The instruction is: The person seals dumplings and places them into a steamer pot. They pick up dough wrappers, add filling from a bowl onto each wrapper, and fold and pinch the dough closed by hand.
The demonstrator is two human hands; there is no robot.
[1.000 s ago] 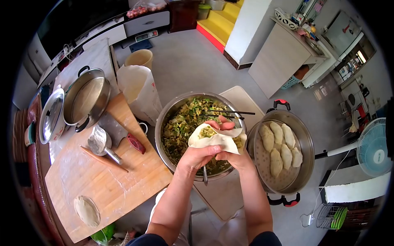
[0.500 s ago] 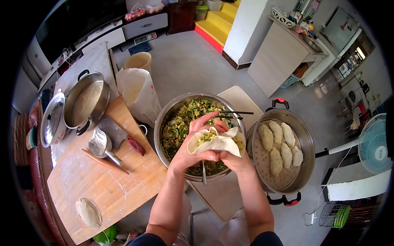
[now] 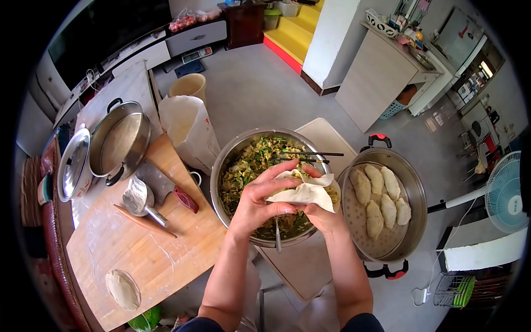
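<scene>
Between my two hands is a dumpling, its white dough wrapper folded partly over the filling, with a gap along the top. My left hand grips its left side, fingers over the far edge and thumb along the near edge. On the right end, my right hand pinches the dough; its fingers are partly hidden behind the wrapper. Both hands are above a steel bowl of chopped green and yellow filling. Chopsticks lie across the bowl's far right rim, and a spoon handle sticks out over its near rim.
Right of the bowl, a steamer pot holds several shaped dumplings. On the left, a floury wooden board carries a cleaver, a metal scoop, a rolling pin and a dough piece. A fan stands far right.
The wrapper has been folded further, its near and far edges closer together over the filling. My left fingers have moved over the top of it. The view has shifted slightly.
</scene>
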